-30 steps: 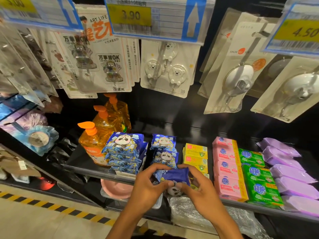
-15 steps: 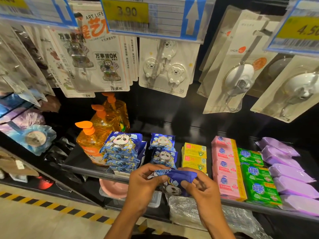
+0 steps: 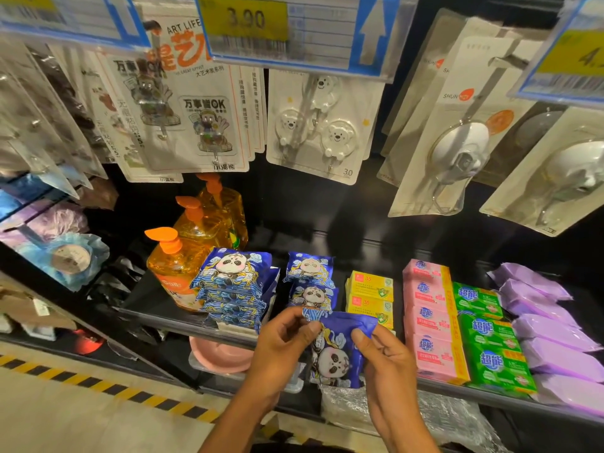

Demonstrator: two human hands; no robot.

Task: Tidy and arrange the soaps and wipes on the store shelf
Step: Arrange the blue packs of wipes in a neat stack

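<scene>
- Shelf (image 3: 153,317): black and holds the soaps and wipes. Hook cards hang above it.
- Hook cards (image 3: 183,103): they read "ART LIFE" and "万事皆OK". A bear card (image 3: 322,125) reads "30", and a suction-hook card (image 3: 457,125) reads "SHUN".
- Price tag (image 3: 245,19): yellow, "3.90", with an up arrow beside it.
- Pink bars (image 3: 431,322) and green bars (image 3: 487,338): side by side in front-to-back rows, both marked "超能".
- Purple packs (image 3: 549,328): a row at the far right, with no readable print.
- Orange bottles (image 3: 176,266): three pump bottles at the left.
- Wipes stack (image 3: 232,286): blue panda packs piled beside the bottles.
- Held pack (image 3: 340,354): a blue panda pack in front of the shelf edge, between the stack and the yellow boxes (image 3: 371,295). Its long axis runs up-down, its front faces the camera, and the panda sits low.
- Left hand (image 3: 281,348): pinches the pack's upper left corner.
- Right hand (image 3: 385,364): thumb on the front, fingers curled round the right edge.
</scene>
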